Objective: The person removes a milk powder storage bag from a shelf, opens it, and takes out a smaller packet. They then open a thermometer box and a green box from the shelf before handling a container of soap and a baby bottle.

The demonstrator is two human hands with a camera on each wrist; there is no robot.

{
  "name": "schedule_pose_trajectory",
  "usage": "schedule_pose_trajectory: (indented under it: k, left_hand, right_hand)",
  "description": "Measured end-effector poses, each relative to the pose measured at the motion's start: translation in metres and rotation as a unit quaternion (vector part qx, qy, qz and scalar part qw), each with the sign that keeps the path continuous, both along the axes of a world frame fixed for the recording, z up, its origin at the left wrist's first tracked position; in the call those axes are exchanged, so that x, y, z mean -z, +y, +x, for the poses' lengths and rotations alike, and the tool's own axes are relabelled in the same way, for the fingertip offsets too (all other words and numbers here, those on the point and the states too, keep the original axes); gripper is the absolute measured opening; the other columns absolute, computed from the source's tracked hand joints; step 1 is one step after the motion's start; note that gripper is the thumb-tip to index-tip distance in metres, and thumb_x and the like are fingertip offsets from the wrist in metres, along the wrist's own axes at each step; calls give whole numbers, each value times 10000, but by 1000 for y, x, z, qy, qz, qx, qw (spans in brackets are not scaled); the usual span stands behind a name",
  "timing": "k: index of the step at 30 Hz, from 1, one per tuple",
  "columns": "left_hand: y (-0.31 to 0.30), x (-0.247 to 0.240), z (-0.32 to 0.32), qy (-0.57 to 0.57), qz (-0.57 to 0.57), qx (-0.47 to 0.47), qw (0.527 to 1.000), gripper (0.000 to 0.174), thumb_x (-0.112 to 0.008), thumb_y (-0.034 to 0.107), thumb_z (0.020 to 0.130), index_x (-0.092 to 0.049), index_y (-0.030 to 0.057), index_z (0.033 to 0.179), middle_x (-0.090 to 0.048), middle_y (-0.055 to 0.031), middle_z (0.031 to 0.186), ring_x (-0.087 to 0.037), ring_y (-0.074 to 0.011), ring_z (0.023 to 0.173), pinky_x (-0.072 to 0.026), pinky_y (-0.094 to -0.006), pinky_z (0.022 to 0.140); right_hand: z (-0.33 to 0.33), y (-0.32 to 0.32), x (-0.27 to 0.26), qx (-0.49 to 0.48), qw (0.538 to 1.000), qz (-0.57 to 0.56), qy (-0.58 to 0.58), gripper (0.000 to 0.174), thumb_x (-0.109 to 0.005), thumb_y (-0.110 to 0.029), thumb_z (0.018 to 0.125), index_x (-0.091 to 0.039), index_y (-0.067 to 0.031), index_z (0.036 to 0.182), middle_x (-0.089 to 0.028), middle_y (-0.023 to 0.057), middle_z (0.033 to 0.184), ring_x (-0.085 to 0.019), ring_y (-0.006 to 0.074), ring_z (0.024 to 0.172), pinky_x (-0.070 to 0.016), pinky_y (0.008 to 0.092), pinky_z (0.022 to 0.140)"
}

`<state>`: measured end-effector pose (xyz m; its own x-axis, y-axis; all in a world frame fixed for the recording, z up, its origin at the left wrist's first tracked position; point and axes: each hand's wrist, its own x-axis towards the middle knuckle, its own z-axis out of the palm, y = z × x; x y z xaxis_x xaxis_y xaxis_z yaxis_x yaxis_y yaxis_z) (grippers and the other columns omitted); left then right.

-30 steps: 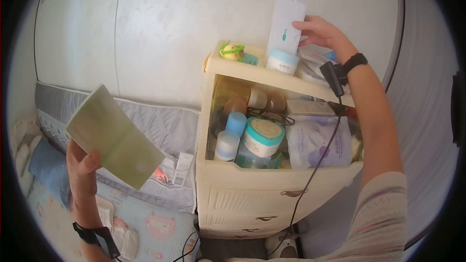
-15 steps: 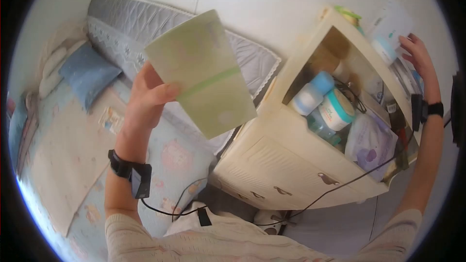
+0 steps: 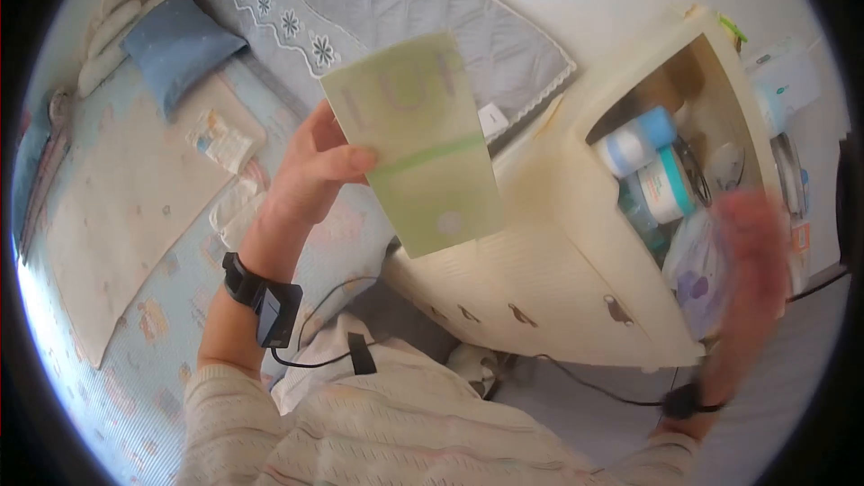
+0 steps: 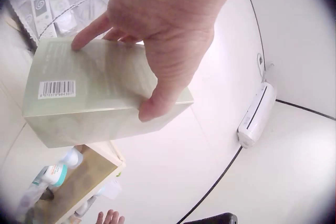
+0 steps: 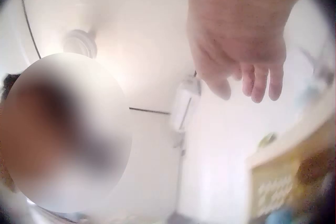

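Observation:
My left hand (image 3: 315, 166) grips a pale green box (image 3: 427, 148) by its side and holds it up above the bed's edge. In the left wrist view the thumb lies on one face of the box and the fingers spread over another, beside a barcode (image 4: 56, 89). Blurred by motion, my right hand (image 3: 751, 256) passes in front of the cream cabinet's (image 3: 531, 243) uncovered upper compartment. Nothing is in it; its fingers hang loose in the right wrist view. A white box (image 3: 792, 72) stands on the cabinet top, apart from the right hand.
The compartment holds a blue-capped bottle (image 3: 634, 139), a teal-lidded tub (image 3: 666, 187) and a white and purple pack (image 3: 697, 283). A bed with a blue pillow (image 3: 180, 45) lies left, padded by a grey bumper (image 3: 378, 0). A black cable (image 3: 585, 387) runs toward the right wrist.
The right hand has let go of the white box and come down from the cabinet top. The view has swung left, and the left hand has brought the green box nearer the middle.

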<state>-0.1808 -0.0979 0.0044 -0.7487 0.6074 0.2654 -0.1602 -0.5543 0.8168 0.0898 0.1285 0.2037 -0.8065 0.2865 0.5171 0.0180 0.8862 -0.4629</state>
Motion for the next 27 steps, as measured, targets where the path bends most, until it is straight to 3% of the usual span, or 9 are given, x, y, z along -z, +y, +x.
schedule_pose_trajectory:
  k: [1,3,11,15,17,18,20,22,27]
  left_hand:
    - [0,5,4,-20,-4,15,1000,801,-718,306,634,-395,3,1301,-534,-117,1177,-569,-211,1007,-517,-310,732]
    - [0,17,11,-49,-10,32,998,804,-714,311,643,-382,3,1308,-532,-124,1179,-570,-220,1013,-526,-331,736]
    - [2,33,32,-166,-75,-17,983,798,-709,253,694,-317,-19,1334,-551,-172,1132,-592,-234,970,-550,-337,634]
    - [-4,34,43,-99,-167,-134,972,727,-664,292,751,-341,-16,1324,-571,-136,1073,-604,-200,919,-556,-341,629]
    - [-16,33,38,-58,-146,-38,987,764,-696,318,743,-338,-16,1329,-569,-131,1081,-593,-194,942,-549,-333,658]
    - [-20,34,37,-58,-144,-38,987,764,-696,318,743,-338,-16,1329,-569,-131,1081,-593,-194,942,-549,-333,658]
    - [-28,37,35,-72,-112,10,991,888,-764,396,687,-327,-26,1335,-530,-178,1179,-572,-223,1008,-514,-313,700]
    - [-30,56,33,-84,-101,49,990,900,-754,444,682,-341,-34,1324,-510,-174,1212,-542,-227,1058,-494,-324,763]
    - [-28,70,44,-127,-26,213,968,917,-729,515,682,-368,-61,1298,-474,-157,1274,-476,-234,1154,-384,-354,964]
  right_hand:
    - [-18,-11,26,-128,958,220,-132,600,-704,-216,733,-469,-20,1249,-541,174,1187,-512,258,1118,-423,369,901]
    - [-29,-47,101,-102,984,-1,-144,860,-823,-169,610,-360,37,1306,-451,205,1287,-457,336,1173,-383,407,946]
    - [-108,-86,193,-60,993,51,-86,1041,-821,-151,543,-223,-19,1384,-332,237,1308,-363,421,1188,-361,471,935]
    - [-115,-86,220,-57,995,-5,-82,998,-797,-166,589,-221,-37,1394,-336,210,1305,-417,362,1160,-374,456,933]
    - [-110,-81,225,-76,927,-360,-79,942,-756,-132,636,-213,-30,1400,-383,165,1287,-446,279,1150,-373,417,955]
    - [-107,-79,225,-76,927,-358,-78,942,-756,-132,636,-213,-30,1400,-383,165,1287,-446,279,1150,-373,417,955]
    - [-100,-76,224,-151,817,-551,-76,913,-729,-116,658,-209,-19,1402,-438,128,1254,-446,211,1157,-392,353,950]
    - [-92,-76,235,-176,781,-597,-43,883,-727,-132,656,-246,-12,1387,-485,110,1218,-453,191,1160,-416,321,920]
    - [-76,-73,259,-245,620,-739,-96,766,-702,-195,699,-331,-18,1345,-510,93,1230,-528,202,1095,-431,346,922]
